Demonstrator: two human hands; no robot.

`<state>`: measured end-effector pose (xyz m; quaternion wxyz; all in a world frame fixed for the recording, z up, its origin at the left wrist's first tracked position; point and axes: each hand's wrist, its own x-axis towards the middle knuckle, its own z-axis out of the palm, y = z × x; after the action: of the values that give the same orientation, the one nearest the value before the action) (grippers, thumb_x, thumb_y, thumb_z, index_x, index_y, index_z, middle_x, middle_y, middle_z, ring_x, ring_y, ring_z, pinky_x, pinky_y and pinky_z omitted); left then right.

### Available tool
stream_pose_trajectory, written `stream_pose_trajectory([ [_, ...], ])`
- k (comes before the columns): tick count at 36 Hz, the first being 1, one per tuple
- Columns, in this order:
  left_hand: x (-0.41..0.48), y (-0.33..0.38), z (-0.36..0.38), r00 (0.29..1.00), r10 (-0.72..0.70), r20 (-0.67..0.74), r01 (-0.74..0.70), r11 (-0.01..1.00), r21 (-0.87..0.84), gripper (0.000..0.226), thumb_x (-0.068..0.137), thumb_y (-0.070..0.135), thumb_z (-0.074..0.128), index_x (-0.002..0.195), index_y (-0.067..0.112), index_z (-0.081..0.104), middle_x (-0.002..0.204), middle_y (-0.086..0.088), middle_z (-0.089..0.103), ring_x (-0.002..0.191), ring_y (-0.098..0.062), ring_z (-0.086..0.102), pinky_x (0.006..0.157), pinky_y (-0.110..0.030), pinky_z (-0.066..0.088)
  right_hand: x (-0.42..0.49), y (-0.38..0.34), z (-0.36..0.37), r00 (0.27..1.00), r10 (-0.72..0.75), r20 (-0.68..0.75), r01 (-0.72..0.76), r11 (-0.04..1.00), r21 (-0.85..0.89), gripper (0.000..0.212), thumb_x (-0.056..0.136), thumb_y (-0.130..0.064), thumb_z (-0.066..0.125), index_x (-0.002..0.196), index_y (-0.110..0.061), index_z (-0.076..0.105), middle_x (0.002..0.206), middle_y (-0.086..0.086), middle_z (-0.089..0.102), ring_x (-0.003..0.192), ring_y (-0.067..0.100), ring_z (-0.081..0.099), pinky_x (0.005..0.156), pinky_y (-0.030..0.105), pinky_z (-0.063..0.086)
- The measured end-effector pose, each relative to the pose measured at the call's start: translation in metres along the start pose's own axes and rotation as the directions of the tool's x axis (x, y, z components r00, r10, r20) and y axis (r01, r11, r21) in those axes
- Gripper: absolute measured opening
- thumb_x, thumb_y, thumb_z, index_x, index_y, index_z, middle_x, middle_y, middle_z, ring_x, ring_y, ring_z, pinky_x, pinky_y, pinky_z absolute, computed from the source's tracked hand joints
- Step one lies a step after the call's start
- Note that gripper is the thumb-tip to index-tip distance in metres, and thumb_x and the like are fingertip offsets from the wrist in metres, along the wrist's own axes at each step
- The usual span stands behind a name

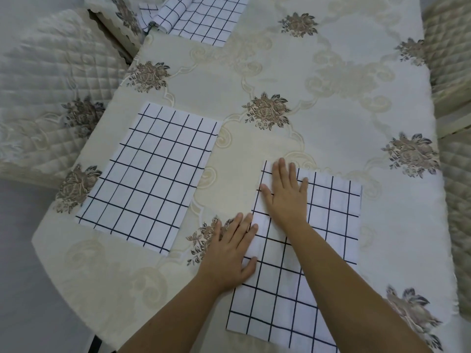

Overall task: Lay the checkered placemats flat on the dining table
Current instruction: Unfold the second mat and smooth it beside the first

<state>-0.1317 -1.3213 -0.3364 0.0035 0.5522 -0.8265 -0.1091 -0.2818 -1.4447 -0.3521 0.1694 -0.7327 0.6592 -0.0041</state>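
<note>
Both hands press flat on the near placemat.
Right hand [285, 197] and left hand [229, 253] lie spread, fingers straight, on the near placemat [328, 240]. It looks thin, limp and light, best pinched at the corners. A second placemat [150, 174] lies flat to the left; a third placemat [201, 19], seemingly part-folded, sits at the far end of the tablecloth [331, 98].

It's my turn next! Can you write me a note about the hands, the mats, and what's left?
Left hand: open, pressing flat on the left edge of the near white black-checked cloth placemat.
Right hand: open, flat on that mat's far left corner.
Done: another checked placemat lies flat to its left on the cream flowered tablecloth.
Left: finish smoothing the near mat, then spread the rumpled checked cloths at the far edge.
</note>
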Motion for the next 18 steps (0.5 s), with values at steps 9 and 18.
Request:
stream_pose_trajectory([
  [9,0.001,0.0,-0.002,1.0,-0.002,0.017,0.002,1.0,0.015,0.066,0.079,0.047,0.043,0.136,0.014,0.049,0.147,-0.007,0.04,0.135,-0.027,0.038,0.1,-0.06,0.034,-0.009,0.078,-0.021,0.969,0.243,-0.041,-0.244,0.969,-0.031,0.062,0.098,-0.044,0.019,0.149,-0.021,-0.007,0.158,-0.003,-0.011,0.146,0.021,-0.01,0.115,0.053,0.0],
  [18,0.001,0.002,-0.004,1.0,-0.004,0.004,0.004,0.999,0.033,0.062,0.081,0.044,0.04,0.134,0.013,0.051,0.144,-0.008,0.043,0.133,-0.028,0.042,0.098,-0.061,0.036,-0.029,0.079,-0.032,0.924,0.379,-0.061,-0.379,0.925,0.008,0.062,0.099,-0.038,0.023,0.149,-0.01,0.0,0.159,0.005,-0.007,0.146,0.027,-0.008,0.113,0.058,0.0],
])
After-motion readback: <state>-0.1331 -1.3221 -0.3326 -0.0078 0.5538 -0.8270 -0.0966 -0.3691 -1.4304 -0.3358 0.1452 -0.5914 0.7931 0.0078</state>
